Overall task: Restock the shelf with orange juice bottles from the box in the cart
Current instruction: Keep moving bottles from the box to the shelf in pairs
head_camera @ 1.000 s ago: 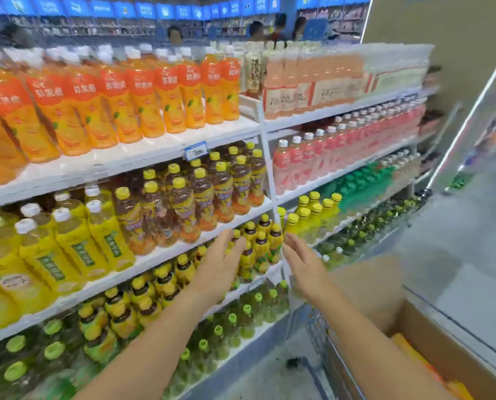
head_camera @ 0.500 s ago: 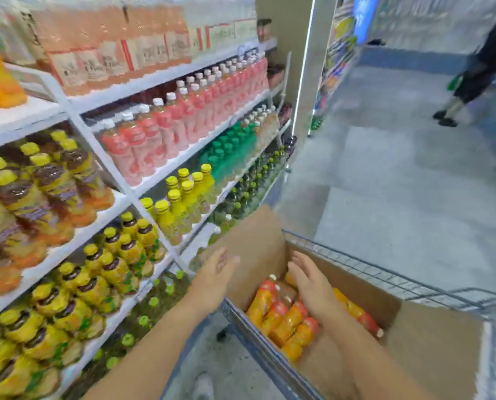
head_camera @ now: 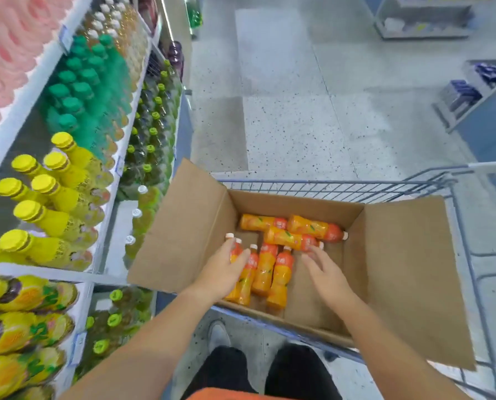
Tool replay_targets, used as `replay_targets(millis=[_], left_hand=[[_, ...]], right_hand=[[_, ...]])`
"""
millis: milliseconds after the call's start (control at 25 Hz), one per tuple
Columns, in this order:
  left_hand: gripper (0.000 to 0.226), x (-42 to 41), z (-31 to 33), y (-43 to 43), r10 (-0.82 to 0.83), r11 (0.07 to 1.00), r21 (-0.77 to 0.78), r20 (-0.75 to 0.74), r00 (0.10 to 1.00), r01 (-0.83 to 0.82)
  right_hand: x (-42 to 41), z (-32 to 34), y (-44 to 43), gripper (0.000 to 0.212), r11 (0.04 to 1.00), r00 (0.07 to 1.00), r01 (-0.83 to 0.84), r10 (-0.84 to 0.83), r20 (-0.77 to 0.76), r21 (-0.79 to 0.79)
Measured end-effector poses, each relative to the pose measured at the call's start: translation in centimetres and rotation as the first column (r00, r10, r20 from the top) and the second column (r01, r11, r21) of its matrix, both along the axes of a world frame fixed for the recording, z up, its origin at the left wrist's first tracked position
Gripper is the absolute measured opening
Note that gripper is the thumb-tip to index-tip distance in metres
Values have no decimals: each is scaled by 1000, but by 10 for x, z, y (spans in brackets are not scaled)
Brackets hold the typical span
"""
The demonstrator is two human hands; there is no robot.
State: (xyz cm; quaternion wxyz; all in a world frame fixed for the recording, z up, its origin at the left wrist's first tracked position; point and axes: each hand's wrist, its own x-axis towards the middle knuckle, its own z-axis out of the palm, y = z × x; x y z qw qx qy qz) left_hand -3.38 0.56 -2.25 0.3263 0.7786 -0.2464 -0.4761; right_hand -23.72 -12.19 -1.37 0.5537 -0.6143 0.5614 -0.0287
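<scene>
Reaching into the box (head_camera: 189, 226) in the cart (head_camera: 342, 189), both hands were spread and gripped nothing. The left hand (head_camera: 222, 269) lay with straight fingers on the leftmost of the orange juice bottles (head_camera: 265, 267). The right hand (head_camera: 326, 274) was just beside a bottle lying crosswise. The bottles lay loose, so I judged that a hasty grasp could roll them aside, or a bottle held by one end could slip.

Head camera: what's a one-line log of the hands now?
left hand: on orange juice bottles | right hand: open, over box | box: in cart
</scene>
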Motion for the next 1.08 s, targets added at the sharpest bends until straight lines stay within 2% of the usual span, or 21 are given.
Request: replay_targets(millis=[240,400,480,640,800,920,1080], left_hand=[[69,6,-86,-12,-133,960,249,7,991,127],[29,19,-143,-18,-126,948,303,74,989,98],[36,24,-173,-14,-110,934,349,85,990,74],[72,27,-206,-21,-59,905,424,41,997,36],[74,30,-230,-38,58,876,470,122,991,-109],[70,29,-242,-45,126,868,462,150,981,-182],[63,24,-256,-46,185,876,411,198,963,-252]], right_hand=[[-4,-95,8,62,989,986,27,-3,-165,145],[1,-150,11,62,978,973,13,36,-228,208],[4,-174,11,59,974,966,-3,61,-251,228],[11,-209,4,46,970,951,-50,120,-284,240],[22,-247,-3,33,973,956,-37,101,-276,229],[33,-269,-5,19,975,959,77,-15,-283,209],[43,-297,-11,48,947,913,244,-151,-379,211]])
